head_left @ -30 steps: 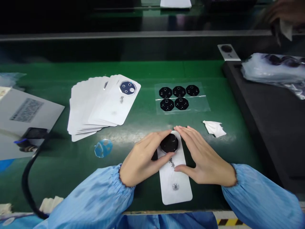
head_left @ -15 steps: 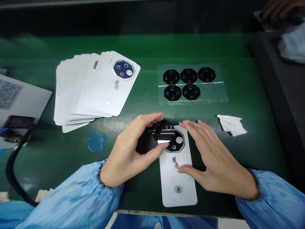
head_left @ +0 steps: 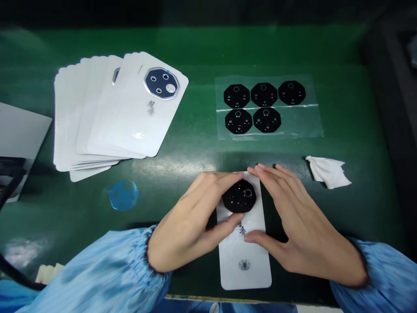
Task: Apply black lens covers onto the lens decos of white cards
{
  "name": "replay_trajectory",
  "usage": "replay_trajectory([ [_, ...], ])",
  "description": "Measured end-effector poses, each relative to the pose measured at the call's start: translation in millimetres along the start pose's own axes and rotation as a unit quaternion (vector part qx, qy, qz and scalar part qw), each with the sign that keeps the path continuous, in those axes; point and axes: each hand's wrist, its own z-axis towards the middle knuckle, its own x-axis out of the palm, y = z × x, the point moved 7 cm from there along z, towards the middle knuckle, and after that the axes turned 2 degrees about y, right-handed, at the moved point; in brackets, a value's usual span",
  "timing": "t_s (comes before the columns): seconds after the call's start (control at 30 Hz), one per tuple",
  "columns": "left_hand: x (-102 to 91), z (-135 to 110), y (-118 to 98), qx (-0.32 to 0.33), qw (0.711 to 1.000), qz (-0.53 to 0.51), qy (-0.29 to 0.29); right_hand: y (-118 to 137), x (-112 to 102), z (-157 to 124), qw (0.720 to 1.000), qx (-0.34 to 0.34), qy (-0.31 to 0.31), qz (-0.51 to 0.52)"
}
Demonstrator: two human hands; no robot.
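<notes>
A white phone back panel [head_left: 245,243] with dark lettering lies upright in front of me on the green table. Over its camera area is a glossy black octagonal lens cover [head_left: 239,198]. My left hand [head_left: 195,217] pinches that cover at its upper and lower edges between fingers and thumb. Whether it rests fully on the panel, I cannot tell. My right hand [head_left: 286,221] lies along the panel's right side, fingers stretched out, fingertips near its top corner and thumb on its surface. The ring beneath the cover is hidden.
A fanned stack of white back panels [head_left: 107,117] lies at the left. A clear film [head_left: 299,124] carries several black lens covers. Also about are a white cloth [head_left: 329,171], a blue film piece [head_left: 124,195] and a dark cable [head_left: 19,276].
My left hand has brought the black lens cover right and down, from tilted at the ring's upper left to over the camera area. My right hand has barely moved. The view has shifted slightly.
</notes>
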Motion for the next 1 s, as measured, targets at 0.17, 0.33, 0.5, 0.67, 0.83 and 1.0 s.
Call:
replay_trajectory([
  [0.17, 5.0, 0.9, 0.9, 0.008, 1.0, -0.006, 0.01, -0.4, 0.9, -0.4, 1.0, 0.0, 0.005, 0.002],
  [0.33, 6.9, -0.4, 2.9, -0.001, 1.0, 0.001, 0.022, -0.9, 1.0, 0.1, 1.0, 0.0, 0.005, 0.004],
  [0.5, 7.7, -0.2, 4.1, -0.012, 0.999, 0.006, 0.03, -0.9, 1.7, 0.5, 1.0, 0.002, 0.014, 0.005],
  [0.67, 8.5, 0.3, 3.8, -0.013, 0.999, 0.008, 0.031, 0.3, 0.4, 0.1, 1.0, -0.001, 0.01, 0.004],
  [0.83, 8.4, 0.1, 4.1, -0.019, 0.999, 0.013, 0.033, -0.2, 1.7, 1.6, 1.0, -0.004, 0.011, 0.003],
  [1.0, 7.6, 0.7, 3.8, -0.022, 0.999, 0.019, 0.034, 0.1, 1.7, 1.0, 1.0, -0.006, 0.009, 0.0],
])
